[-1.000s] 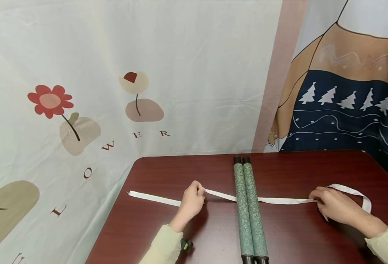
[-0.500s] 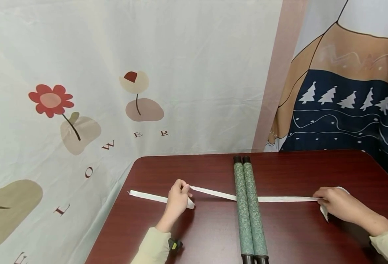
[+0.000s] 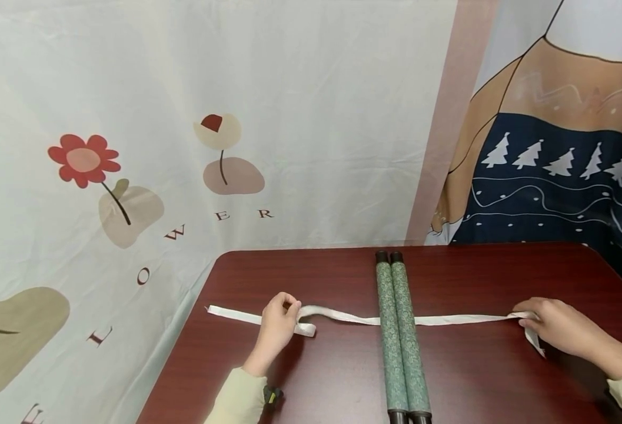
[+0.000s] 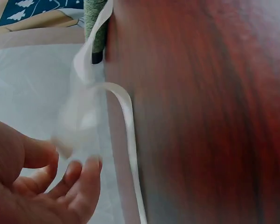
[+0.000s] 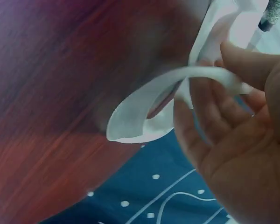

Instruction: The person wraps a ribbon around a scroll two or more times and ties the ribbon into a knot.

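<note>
Two green speckled rods with black ends (image 3: 395, 341) lie side by side on the dark red table. A white ribbon (image 3: 342, 316) runs crosswise beneath them, its middle hidden by the rods. At the left, my left hand (image 3: 278, 324) pinches the ribbon between thumb and finger; the strip sags in a curve toward the rods, blurred in the left wrist view. Its left tail (image 3: 233, 314) lies flat on the table. To the right, my right hand (image 3: 559, 324) holds the other stretch, which passes between thumb and fingers, with a short loop (image 5: 135, 112) hanging below.
The dark red table (image 3: 475, 377) has a rounded far edge close to a printed cloth (image 3: 316, 118) with flowers and letters. A navy part with white trees (image 3: 549, 188) hangs at the right. A dark band (image 3: 272, 394) shows by the left cuff.
My left hand has moved left along the ribbon, and the stretch toward the rods has gone from taut to slack. My right hand has shifted slightly right; the ribbon's large loop there has gone.
</note>
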A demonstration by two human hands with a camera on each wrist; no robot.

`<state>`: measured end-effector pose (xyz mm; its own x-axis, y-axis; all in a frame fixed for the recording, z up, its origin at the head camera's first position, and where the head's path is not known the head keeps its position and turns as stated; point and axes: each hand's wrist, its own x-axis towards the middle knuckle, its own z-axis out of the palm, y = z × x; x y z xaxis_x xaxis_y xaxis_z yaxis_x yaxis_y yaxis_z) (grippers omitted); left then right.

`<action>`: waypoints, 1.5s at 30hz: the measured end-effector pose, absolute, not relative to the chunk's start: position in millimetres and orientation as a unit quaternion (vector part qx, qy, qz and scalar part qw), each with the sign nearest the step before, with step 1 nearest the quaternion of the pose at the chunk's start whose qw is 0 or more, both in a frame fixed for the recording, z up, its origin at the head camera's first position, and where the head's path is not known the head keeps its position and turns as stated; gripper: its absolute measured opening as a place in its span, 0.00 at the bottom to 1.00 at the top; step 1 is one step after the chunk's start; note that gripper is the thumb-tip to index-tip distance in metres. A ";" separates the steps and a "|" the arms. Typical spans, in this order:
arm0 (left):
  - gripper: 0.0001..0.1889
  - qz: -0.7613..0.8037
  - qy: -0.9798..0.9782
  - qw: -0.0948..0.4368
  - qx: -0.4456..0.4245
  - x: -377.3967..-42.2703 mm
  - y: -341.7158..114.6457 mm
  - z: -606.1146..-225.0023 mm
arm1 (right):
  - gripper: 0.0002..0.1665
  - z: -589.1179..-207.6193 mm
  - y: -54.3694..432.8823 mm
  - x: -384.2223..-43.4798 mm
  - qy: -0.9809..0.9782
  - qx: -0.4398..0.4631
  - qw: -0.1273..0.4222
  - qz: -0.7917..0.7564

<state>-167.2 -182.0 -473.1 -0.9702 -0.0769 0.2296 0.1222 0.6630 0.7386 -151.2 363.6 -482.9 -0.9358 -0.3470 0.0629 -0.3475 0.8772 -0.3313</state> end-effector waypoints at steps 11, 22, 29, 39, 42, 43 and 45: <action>0.06 -0.410 -0.902 0.128 -0.054 -151.7 -139.2 -459.6 | 0.07 -464.9 310.7 -136.2 -0.965 0.173 0.112 0.164; 0.24 -0.408 -0.911 -0.048 0.042 -155.9 -112.9 -476.8 | 0.30 -482.7 288.7 -146.6 -0.979 -0.006 -0.015 0.204; 0.27 -0.292 -0.954 -0.051 0.042 -168.6 -115.6 -482.4 | 0.25 -479.8 290.0 -159.2 -0.977 -0.015 -0.043 0.210; 0.18 -0.351 -0.935 -0.042 0.030 -176.1 -112.4 -478.1 | 0.27 -482.3 288.8 -160.8 -0.967 0.013 -0.028 0.254; 0.17 -0.390 -0.921 -0.006 0.019 -177.7 -110.5 -477.3 | 0.21 -483.6 290.5 -159.6 -0.949 0.015 -0.006 0.316; 0.15 -0.408 -0.913 0.005 0.017 -178.0 -109.5 -476.5 | 0.18 -483.7 290.4 -159.3 -0.939 0.014 0.000 0.345; 0.11 -0.442 -0.896 0.032 0.018 -178.5 -107.0 -474.4 | 0.13 -483.7 289.2 -158.3 -0.915 0.010 0.012 0.404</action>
